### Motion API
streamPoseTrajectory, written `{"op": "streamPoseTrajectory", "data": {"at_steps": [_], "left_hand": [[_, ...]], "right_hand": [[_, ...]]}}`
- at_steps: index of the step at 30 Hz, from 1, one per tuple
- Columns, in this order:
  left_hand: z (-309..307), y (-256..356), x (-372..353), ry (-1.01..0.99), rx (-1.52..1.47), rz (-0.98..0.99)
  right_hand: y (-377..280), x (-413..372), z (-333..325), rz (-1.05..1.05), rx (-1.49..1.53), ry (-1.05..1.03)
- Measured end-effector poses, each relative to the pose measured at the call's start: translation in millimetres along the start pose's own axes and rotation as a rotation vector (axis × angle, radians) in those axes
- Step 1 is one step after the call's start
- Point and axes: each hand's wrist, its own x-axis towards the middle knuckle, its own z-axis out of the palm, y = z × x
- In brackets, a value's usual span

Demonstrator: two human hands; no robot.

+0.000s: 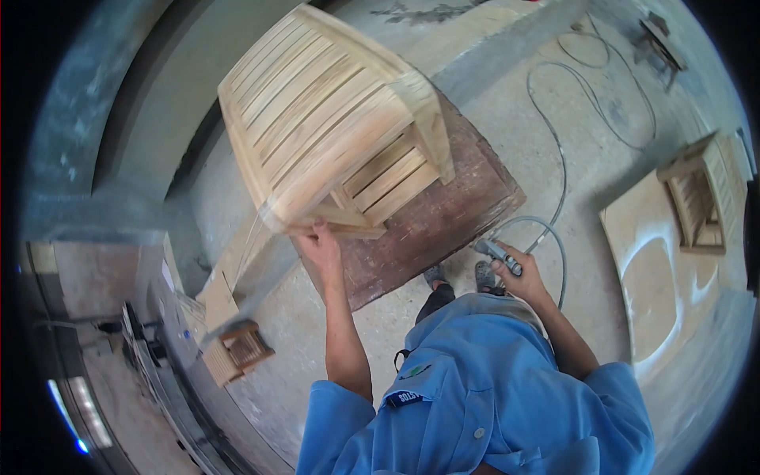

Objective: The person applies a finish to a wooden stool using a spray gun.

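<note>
Dusty grey concrete floor (570, 166) spread under everything. At the far left, a small slatted wooden piece (241, 348) lay on it. Next came the slatted chair (324, 119), pale bare wood with narrow parallel strips, blurred and tilted over a worn reddish-brown bench top (451, 214). The left hand (321, 247) had its fingers curled tight around the chair's lower rail. Further right, the right hand (521, 279) was closed in a fist around a slim metal tool (499, 255), its grey hose (556, 237) looping away across the floor. Another slatted frame (701, 198) lay at the far right.
</note>
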Motion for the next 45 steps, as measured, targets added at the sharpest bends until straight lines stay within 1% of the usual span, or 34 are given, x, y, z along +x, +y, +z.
{"op": "streamPoseTrajectory", "data": {"at_steps": [1, 2, 3, 5, 6, 8, 10, 11, 12, 13, 14, 16, 17, 20, 22, 24, 25, 28, 29, 32, 33, 35, 36, 38, 39, 41, 45], "left_hand": [[-2.2, 8.3, -3.3, 0.023, 0.08, 0.007], [-3.8, 14.8, 1.0, 0.042, 0.164, 0.027], [-3.6, 18.3, 11.4, 0.002, 0.177, 0.058], [-1.4, 24.9, 37.9, 0.19, 0.148, 0.332], [-14.8, 29.0, 67.1, 0.155, 0.169, 0.287], [-7.3, 108.0, 95.3, 0.103, 0.057, 0.158], [-25.0, 126.4, 157.7, 0.044, 0.085, 0.072], [-28.2, 141.7, 178.8, 0.026, 0.096, 0.099], [-29.7, 159.4, 195.9, 0.011, 0.127, 0.012], [-30.7, 174.3, 212.1, 0.0, 0.157, -0.077], [-30.8, 184.9, 227.9, -0.012, 0.164, -0.052], [-32.4, 203.2, 256.3, -0.027, 0.273, -0.159], [-33.7, 208.8, 271.4, -0.033, 0.281, -0.145], [-41.2, 211.2, 307.3, -0.072, 0.291, -0.161], [-42.5, 215.8, 323.1, -0.091, 0.322, -0.22], [-43.6, 218.8, 333.8, -0.103, 0.335, -0.223], [-42.4, 219.1, 335.9, -0.118, 0.337, -0.233], [-43.7, 217.9, 345.8, -0.142, 0.37, -0.236], [-42.9, 217.6, 350.9, -0.138, 0.374, -0.237], [-46.0, 216.6, 365.6, -0.128, 0.373, -0.233], [-45.7, 217.9, 366.1, -0.13, 0.384, -0.232], [-44.1, 218.6, 369.5, -0.139, 0.389, -0.231], [-45.1, 219.0, 371.0, -0.148, 0.391, -0.239], [-45.9, 218.8, 374.5, -0.154, 0.382, -0.244], [-43.6, 219.5, 375.9, -0.145, 0.386, -0.245], [-42.3, 220.8, 378.9, -0.138, 0.387, -0.24], [-44.1, 219.9, 385.8, -0.179, 0.396, -0.252]], "right_hand": [[2.0, -0.9, -0.8, 0.005, 0.017, 0.031], [4.9, -0.9, -0.3, -0.029, 0.021, 0.117], [2.7, 0.3, 0.4, -0.045, 0.028, 0.18], [-1.5, 2.3, 1.4, -0.079, 0.037, 0.305], [-7.2, 7.7, 3.0, -0.121, 0.037, 0.344], [-23.1, 14.3, 7.4, -0.163, 0.084, 0.397], [-39.2, 21.1, 12.3, -0.25, 0.133, 0.44], [-46.1, 25.3, 16.1, -0.315, 0.159, 0.459], [-52.2, 30.8, 20.6, -0.385, 0.174, 0.502], [-58.0, 34.6, 23.4, -0.39, 0.194, 0.524], [-62.7, 37.9, 25.1, -0.425, 0.209, 0.523], [-73.2, 47.2, 28.9, -0.462, 0.235, 0.531], [-79.2, 53.2, 31.4, -0.498, 0.225, 0.544], [-83.3, 64.4, 50.9, -0.557, 0.22, 0.581], [-85.3, 70.5, 63.9, -0.571, 0.23, 0.595], [-91.2, 71.8, 75.3, -0.609, 0.214, 0.524], [-91.7, 70.8, 82.4, -0.606, 0.226, 0.522], [-98.4, 65.9, 101.6, -0.69, 0.288, 0.298], [-103.7, 64.9, 105.3, -0.69, 0.292, 0.294], [-120.7, 67.6, 112.3, -0.639, 0.29, 0.119], [-120.3, 71.5, 116.7, -0.635, 0.286, 0.115], [-115.7, 81.9, 124.9, -0.637, 0.252, 0.163], [-115.6, 83.7, 120.6, -0.637, 0.244, 0.163], [-116.8, 89.7, 104.2, -0.588, 0.213, 0.304], [-117.1, 94.9, 95.3, -0.592, 0.207, 0.302], [-114.7, 100.3, 81.0, -0.662, 0.193, 0.577], [-125.9, 114.0, 70.7, -0.663, 0.178, 0.661]]}}
